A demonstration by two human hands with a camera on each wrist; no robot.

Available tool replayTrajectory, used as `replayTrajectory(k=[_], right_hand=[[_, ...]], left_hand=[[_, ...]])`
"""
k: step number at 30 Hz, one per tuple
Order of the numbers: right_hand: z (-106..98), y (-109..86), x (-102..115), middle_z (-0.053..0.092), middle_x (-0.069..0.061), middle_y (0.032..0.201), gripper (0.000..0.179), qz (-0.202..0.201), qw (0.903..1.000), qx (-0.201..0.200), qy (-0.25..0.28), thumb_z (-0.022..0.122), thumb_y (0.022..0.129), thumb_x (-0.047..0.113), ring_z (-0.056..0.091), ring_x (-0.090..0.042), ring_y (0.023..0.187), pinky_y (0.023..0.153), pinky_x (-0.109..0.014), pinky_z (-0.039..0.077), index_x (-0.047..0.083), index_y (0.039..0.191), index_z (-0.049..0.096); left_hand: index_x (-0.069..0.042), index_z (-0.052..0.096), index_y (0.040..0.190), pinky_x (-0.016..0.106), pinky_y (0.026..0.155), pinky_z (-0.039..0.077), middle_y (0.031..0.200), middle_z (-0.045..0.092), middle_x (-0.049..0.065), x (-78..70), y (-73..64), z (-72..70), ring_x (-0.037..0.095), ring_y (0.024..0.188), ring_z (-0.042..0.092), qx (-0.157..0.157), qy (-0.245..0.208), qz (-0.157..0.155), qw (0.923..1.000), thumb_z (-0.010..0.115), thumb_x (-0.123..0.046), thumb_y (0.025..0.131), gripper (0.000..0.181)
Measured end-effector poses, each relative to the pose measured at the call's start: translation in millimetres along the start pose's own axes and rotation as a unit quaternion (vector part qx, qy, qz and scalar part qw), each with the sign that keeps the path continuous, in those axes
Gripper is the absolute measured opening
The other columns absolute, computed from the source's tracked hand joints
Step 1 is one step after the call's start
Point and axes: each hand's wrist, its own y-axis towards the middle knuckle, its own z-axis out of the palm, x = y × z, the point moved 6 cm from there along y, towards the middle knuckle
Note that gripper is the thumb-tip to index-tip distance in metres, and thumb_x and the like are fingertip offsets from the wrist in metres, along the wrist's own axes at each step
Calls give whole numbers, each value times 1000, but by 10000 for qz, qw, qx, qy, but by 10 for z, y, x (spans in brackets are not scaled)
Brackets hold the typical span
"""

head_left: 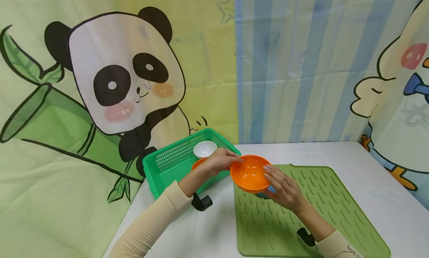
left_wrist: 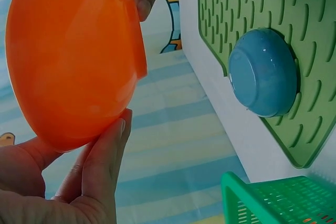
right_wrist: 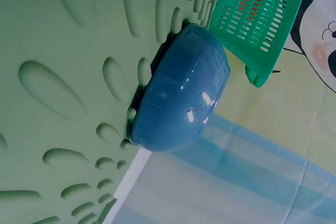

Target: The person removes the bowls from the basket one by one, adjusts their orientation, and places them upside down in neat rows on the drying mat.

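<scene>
An orange bowl [head_left: 250, 176] is held up between both hands above the drying mat, its inside facing the head camera. My left hand [head_left: 221, 162] pinches the rim on its left side, thumb and fingers on either side of the wall. On the opposite side, my right hand [head_left: 285, 187] grips the rim with the fingers, while in the left wrist view a fingertip lies by the bowl's foot. Below, a blue bowl [left_wrist: 262, 72] sits upside down on the green drying mat [head_left: 311, 206], mostly covered in the head view.
Left of the mat stands a green perforated basket [head_left: 152, 172]. Inside it are a white bowl [head_left: 205, 149] and another orange bowl [head_left: 197, 163], the latter partly behind my left arm. A white table [head_left: 214, 228] carries everything, backed by a printed curtain [head_left: 285, 64].
</scene>
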Motion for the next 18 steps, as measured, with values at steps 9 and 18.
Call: replayTrajectory(k=[9,18], right_hand=[[2,11,-2,60,-26,104,34,-14,10000,1,-98,65,88,15,58,-35,103,94,-36,44,-13,106,57],[-28,93,-82,58,-32,103,40,754,9970,-143,94,66,86,16,57,-36,104,95,-31,43,-18,103,54]], left_hand=[[3,69,102,31,68,55,92,68,11,6,9,-5,19,76,66,-71,43,-101,9999,68,-11,84,23],[-3,71,101,30,74,54,95,68,7,68,57,-22,17,82,66,-122,-318,43,9994,69,-29,84,31]])
